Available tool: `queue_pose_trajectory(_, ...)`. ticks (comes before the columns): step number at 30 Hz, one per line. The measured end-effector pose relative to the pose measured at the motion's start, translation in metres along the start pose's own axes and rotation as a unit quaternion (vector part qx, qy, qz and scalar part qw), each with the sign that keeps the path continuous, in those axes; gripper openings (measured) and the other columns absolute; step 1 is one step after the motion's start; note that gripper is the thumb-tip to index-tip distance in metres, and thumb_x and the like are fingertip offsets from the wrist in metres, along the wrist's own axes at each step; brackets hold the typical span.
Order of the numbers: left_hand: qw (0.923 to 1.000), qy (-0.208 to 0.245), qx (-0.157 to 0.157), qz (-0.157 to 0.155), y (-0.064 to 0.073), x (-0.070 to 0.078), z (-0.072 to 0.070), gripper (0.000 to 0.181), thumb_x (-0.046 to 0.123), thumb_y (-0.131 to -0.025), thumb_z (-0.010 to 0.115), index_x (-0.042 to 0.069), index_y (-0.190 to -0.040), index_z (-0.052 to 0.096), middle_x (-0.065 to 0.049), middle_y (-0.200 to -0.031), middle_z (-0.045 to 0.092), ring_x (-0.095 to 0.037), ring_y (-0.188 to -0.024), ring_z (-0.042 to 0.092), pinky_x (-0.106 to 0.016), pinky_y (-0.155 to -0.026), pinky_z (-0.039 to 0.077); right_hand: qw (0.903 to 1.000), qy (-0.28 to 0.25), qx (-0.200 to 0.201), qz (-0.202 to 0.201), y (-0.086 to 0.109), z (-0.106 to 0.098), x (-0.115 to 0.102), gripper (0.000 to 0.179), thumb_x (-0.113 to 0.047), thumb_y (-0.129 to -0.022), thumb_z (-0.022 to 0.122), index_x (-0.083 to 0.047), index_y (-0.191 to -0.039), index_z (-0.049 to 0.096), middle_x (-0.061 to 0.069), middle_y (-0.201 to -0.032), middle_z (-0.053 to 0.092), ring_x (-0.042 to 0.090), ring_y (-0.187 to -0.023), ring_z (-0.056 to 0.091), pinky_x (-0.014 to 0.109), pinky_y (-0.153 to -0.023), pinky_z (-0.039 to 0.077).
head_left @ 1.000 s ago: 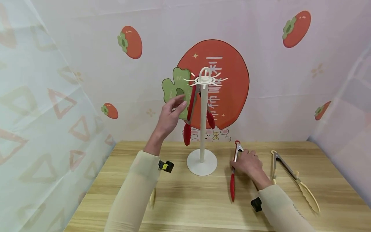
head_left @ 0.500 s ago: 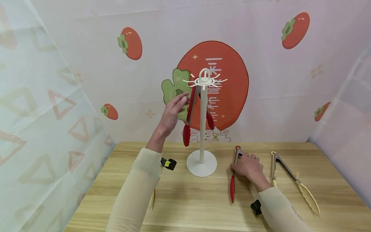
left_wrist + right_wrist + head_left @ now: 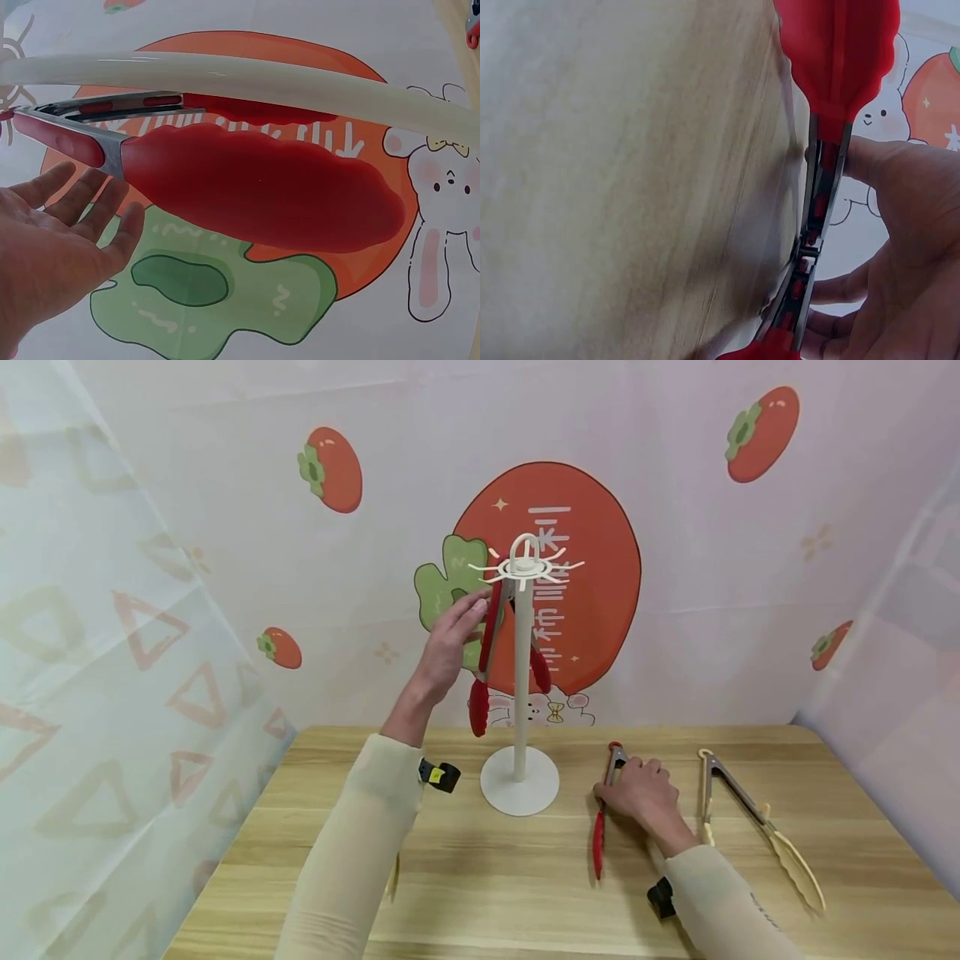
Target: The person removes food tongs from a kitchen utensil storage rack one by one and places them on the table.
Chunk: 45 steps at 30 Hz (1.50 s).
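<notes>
Red-and-steel tongs (image 3: 487,647) hang from a hook of the white stand (image 3: 521,693); their red scalloped head (image 3: 262,187) points down. My left hand (image 3: 446,647) is raised at their left handle, and its fingers are loosely extended beside it in the left wrist view. A second pair of red tongs (image 3: 598,843) is on the table, ring end away from me. My right hand (image 3: 643,789) grips these, the thumb on one arm and the fingers at the other. Their arms are spread in the right wrist view, where one red head (image 3: 840,45) shows large.
Cream-headed tongs (image 3: 795,864) lie spread on the wooden table (image 3: 487,893) to the right of my right hand. A cream tip (image 3: 393,877) pokes out beside my left sleeve, the rest hidden. A printed cloth wall (image 3: 390,527) stands behind the table.
My left hand has moved up and right, closer to the hanging tongs. My right hand has drawn the red tongs on the table slightly towards me.
</notes>
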<state>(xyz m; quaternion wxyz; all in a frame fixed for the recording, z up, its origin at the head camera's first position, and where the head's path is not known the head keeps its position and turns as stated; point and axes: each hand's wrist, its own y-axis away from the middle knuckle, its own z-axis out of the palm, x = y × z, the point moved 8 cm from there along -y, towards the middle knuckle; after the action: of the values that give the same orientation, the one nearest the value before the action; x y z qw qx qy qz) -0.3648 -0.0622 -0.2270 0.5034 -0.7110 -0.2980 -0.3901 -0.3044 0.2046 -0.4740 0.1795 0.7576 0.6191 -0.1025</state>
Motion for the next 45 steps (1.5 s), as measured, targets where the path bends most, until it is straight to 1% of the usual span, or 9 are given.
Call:
queue_pose_trajectory(4,1.0000,0.003,0.000,-0.002,-0.003,0.000,0.000,0.055,0.033,-0.105,0.039,-0.001,-0.148,0.047,-0.017,-0.138,0.055,-0.027,-0.126,0.051,-0.048,-0.105,0.040,1.0000,-0.002,0.005,-0.005,0.001,-0.002,0.000,0.081,-0.050,-0.088,0.068,0.021,-0.118,0.045,0.039,-0.109,0.045,0.054,-0.104,0.049,0.067,-0.080,0.045)
queue_pose_trajectory(12,0.9999,0.003,-0.010,0.007,-0.005,0.001,0.001,0.057,0.033,-0.105,0.038,-0.002,-0.148,0.047,-0.020,-0.139,0.055,-0.027,-0.128,0.051,-0.049,-0.106,0.039,0.9995,-0.008,0.021,-0.020,0.008,-0.014,-0.004,0.094,-0.061,-0.092,0.061,0.022,-0.132,0.041,0.048,-0.131,0.040,0.062,-0.119,0.043,0.072,-0.088,0.040)
queue_pose_trajectory(17,0.9998,0.006,-0.021,0.003,-0.006,0.001,0.003,0.059,0.033,-0.103,0.036,-0.001,-0.150,0.044,-0.020,-0.145,0.050,-0.028,-0.132,0.046,-0.051,-0.108,0.036,0.9986,-0.011,0.035,-0.039,0.016,-0.022,-0.011,0.094,-0.061,-0.092,0.062,0.021,-0.132,0.042,0.045,-0.127,0.044,0.058,-0.114,0.048,0.068,-0.083,0.045)
queue_pose_trajectory(23,0.9980,0.031,-0.055,-0.001,-0.008,0.001,0.011,0.063,0.028,-0.098,0.033,0.003,-0.156,0.035,-0.019,-0.146,0.044,-0.040,-0.136,0.038,-0.056,-0.113,0.029,0.9970,-0.013,0.044,-0.063,0.027,-0.028,-0.021,0.096,-0.062,-0.092,0.063,0.020,-0.137,0.039,0.044,-0.127,0.045,0.056,-0.112,0.049,0.065,-0.082,0.047)
queue_pose_trajectory(26,0.9952,0.060,-0.076,-0.011,-0.009,0.000,0.015,0.067,0.027,-0.096,0.032,0.009,-0.160,0.028,-0.015,-0.148,0.042,-0.036,-0.137,0.037,-0.059,-0.114,0.028,0.9960,-0.018,0.051,-0.071,0.030,-0.029,-0.024,0.095,-0.060,-0.092,0.064,0.019,-0.138,0.039,0.043,-0.127,0.046,0.055,-0.112,0.050,0.065,-0.082,0.048)
queue_pose_trajectory(29,0.9931,0.080,-0.084,-0.018,-0.009,-0.001,0.017,0.070,0.026,-0.094,0.032,0.012,-0.162,0.024,-0.014,-0.149,0.041,-0.028,-0.135,0.038,-0.054,-0.113,0.030,0.9954,-0.021,0.056,-0.075,0.033,-0.030,-0.026,0.095,-0.059,-0.091,0.065,0.018,-0.138,0.039,0.042,-0.127,0.046,0.054,-0.111,0.050,0.064,-0.082,0.048)
queue_pose_trajectory(32,0.9928,0.083,-0.084,-0.019,-0.008,-0.002,0.017,0.069,0.025,-0.094,0.031,0.012,-0.162,0.024,-0.014,-0.150,0.041,-0.023,-0.133,0.039,-0.047,-0.112,0.032,0.9952,-0.025,0.057,-0.076,0.035,-0.030,-0.026,0.095,-0.059,-0.091,0.066,0.018,-0.140,0.038,0.042,-0.127,0.046,0.054,-0.111,0.050,0.065,-0.083,0.048)
queue_pose_trajectory(39,0.9912,0.108,-0.076,-0.013,-0.009,-0.004,0.018,0.066,0.019,-0.094,0.030,0.003,-0.158,0.032,-0.018,-0.147,0.043,-0.029,-0.131,0.044,-0.058,-0.117,0.022,0.9953,-0.037,0.047,-0.076,0.038,-0.028,-0.024,0.093,-0.057,-0.091,0.067,0.018,-0.138,0.040,0.042,-0.126,0.047,0.053,-0.110,0.051,0.065,-0.084,0.048)
queue_pose_trajectory(45,0.9922,0.095,-0.080,-0.010,-0.005,-0.005,0.019,0.064,0.020,-0.096,0.031,0.002,-0.156,0.034,-0.018,-0.146,0.044,-0.038,-0.135,0.039,-0.055,-0.116,0.025,0.9946,-0.048,0.046,-0.080,0.040,-0.026,-0.025,0.094,-0.056,-0.091,0.068,0.018,-0.142,0.038,0.041,-0.128,0.046,0.052,-0.112,0.051,0.064,-0.084,0.049)
